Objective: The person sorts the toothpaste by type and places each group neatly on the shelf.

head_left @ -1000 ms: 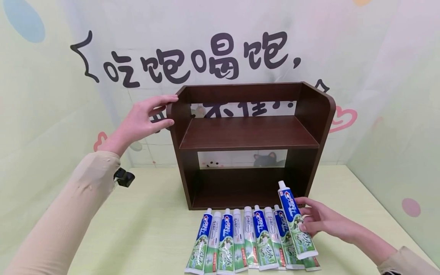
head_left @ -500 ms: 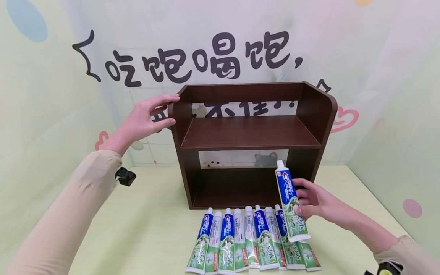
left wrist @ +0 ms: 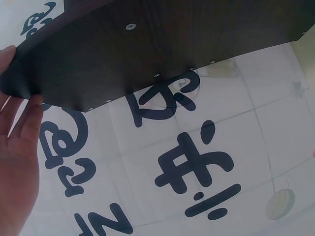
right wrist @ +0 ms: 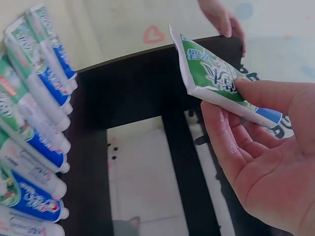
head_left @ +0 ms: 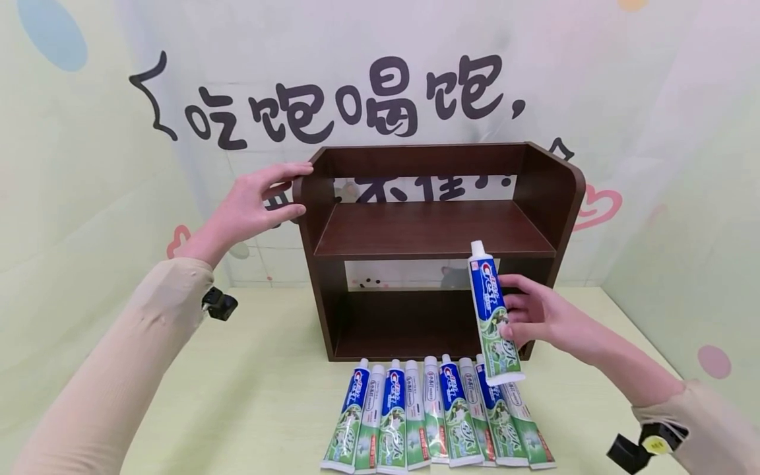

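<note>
My right hand (head_left: 549, 320) pinches a blue, green and white toothpaste tube (head_left: 490, 300) between thumb and fingers. The tube is nearly upright, cap up, in front of the right part of a dark brown two-tier shelf (head_left: 433, 231). In the right wrist view, the thumb presses the printed face of the tube (right wrist: 216, 78), with fingers behind it. At the shelf's upper left, my left hand (head_left: 249, 204) grips the side panel's edge. The left wrist view shows that panel (left wrist: 147, 44) between the left hand's thumb and fingers (left wrist: 29, 118).
Several toothpaste tubes (head_left: 394, 422) lie side by side before the shelf, caps toward it, in two designs. They rest on a pale yellow-green table (head_left: 249, 369). A printed wall (head_left: 332, 39) stands close behind the shelf.
My right hand has raised the toothpaste tube from over the right end of the row, up and slightly left, to the height of the middle board. The left hand stays on the shelf.
</note>
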### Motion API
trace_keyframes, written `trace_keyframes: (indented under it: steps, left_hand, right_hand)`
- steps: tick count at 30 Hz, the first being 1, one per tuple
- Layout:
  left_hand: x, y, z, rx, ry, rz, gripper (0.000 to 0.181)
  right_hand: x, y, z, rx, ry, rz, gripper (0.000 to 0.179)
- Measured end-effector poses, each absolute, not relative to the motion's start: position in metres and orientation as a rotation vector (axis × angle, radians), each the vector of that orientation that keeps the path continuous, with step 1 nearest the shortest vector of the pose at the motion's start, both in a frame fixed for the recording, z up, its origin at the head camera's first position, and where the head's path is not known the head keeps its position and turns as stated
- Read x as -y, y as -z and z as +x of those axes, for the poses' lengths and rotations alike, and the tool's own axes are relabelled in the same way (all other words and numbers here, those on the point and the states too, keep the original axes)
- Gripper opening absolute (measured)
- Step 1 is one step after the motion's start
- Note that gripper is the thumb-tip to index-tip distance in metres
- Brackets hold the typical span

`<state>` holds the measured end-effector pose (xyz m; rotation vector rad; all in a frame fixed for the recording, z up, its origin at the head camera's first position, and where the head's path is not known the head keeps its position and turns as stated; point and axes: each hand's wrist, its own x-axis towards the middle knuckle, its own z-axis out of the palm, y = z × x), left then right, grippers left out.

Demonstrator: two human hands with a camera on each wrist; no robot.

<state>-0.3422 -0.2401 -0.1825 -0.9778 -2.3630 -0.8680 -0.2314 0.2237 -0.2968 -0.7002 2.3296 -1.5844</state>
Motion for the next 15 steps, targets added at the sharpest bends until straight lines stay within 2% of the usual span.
trace_keyframes:
  steps: [15]
  left_hand:
    - [0.241,0.183,-0.342,2.359,0.866,-0.984,0.055]
  right_hand:
    - [-0.197,0.257,-0.247,-2.412,1.664,-0.744,0.069]
